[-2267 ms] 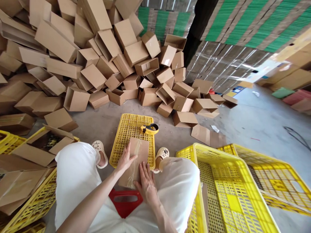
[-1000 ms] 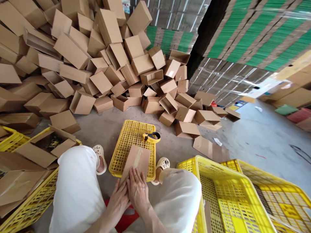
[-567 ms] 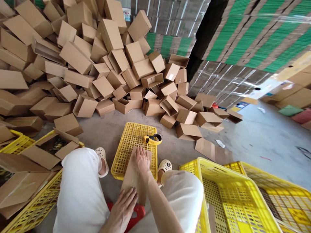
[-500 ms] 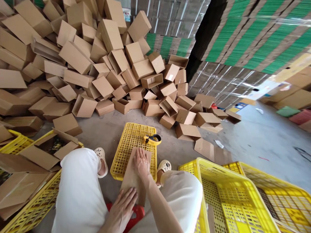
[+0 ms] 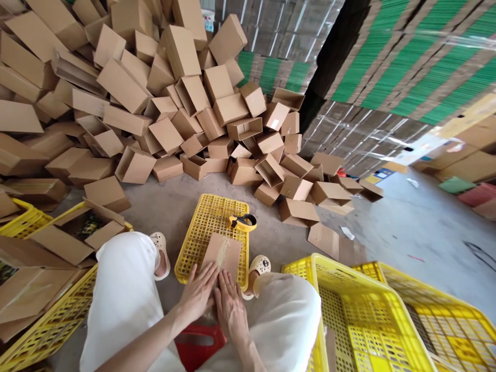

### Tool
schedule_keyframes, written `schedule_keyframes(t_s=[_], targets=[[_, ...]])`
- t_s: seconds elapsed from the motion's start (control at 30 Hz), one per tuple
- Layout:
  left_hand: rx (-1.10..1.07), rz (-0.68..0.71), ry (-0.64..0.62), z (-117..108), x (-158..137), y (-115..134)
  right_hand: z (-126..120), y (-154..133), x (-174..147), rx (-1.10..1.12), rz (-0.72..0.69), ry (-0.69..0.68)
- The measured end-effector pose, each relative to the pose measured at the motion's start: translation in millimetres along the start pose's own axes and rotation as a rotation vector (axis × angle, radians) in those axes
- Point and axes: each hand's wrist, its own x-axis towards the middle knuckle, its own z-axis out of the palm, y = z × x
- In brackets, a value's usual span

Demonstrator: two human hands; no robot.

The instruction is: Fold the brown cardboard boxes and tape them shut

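A cardboard box (image 5: 222,249) with a strip of tape down its top lies on an upturned yellow plastic crate (image 5: 194,232) between my feet. Flat on the near part of the box rests my left hand (image 5: 199,292), fingers stretched out. My right hand (image 5: 231,305) lies beside it on the right, also with extended fingers against the cardboard. Neither hand grasps anything. Beyond the box, a yellow and black tape dispenser (image 5: 243,222) sits on the crate's far right corner. Below my hands shows a red plastic object (image 5: 197,343), partly hidden.
Many cardboard boxes (image 5: 186,103) are heaped across the floor ahead. Yellow crates (image 5: 349,299) stand at my right. On the left, an open carton (image 5: 89,227) sits over another crate (image 5: 50,320). Green-striped cardboard stacks (image 5: 411,57) rise at the back right.
The box now shows its taped face, shorter and wider than the one seen before. My left hand has moved forward onto it; my right hand has drawn back toward me.
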Motion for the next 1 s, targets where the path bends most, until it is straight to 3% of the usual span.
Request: schedule_keyframes(t_s=[0.1, 0.2, 0.33, 0.43, 0.5, 0.57, 0.67, 0.73, 0.83, 1.0], targets=[[0.032, -0.069, 0.048, -4, 23, 2, -9, 9, 25, -0.025, 0.030, -0.045], [0.018, -0.078, 0.078, -1, 16, 11, -23, 19, 66, -0.061, 0.061, -0.106], [-0.068, 0.007, 0.082, 9, -47, 20, -35, 28, 121, -0.098, 0.109, -0.113], [-0.276, 0.037, -0.006, 12, -100, 18, -37, 32, 149, -0.074, 0.151, -0.117], [-0.497, -0.111, -0.086, 11, -121, 15, -37, 34, 161, -0.039, 0.184, -0.136], [-0.754, -0.375, -0.188, 8, -127, 13, -38, 37, 170, -0.014, 0.207, -0.158], [-1.182, -0.803, -0.304, 5, -113, 14, -42, 41, 178, 0.000, 0.228, -0.173], [-1.480, -1.001, -0.305, 3, -98, 19, -45, 43, 181, 0.006, 0.242, -0.164], [-1.801, -1.098, -0.281, 7, -80, 26, -52, 44, 179, 0.020, 0.256, -0.148], [-1.909, -1.075, -0.346, 32, -86, 30, -70, 45, 154, 0.050, 0.248, -0.116]])
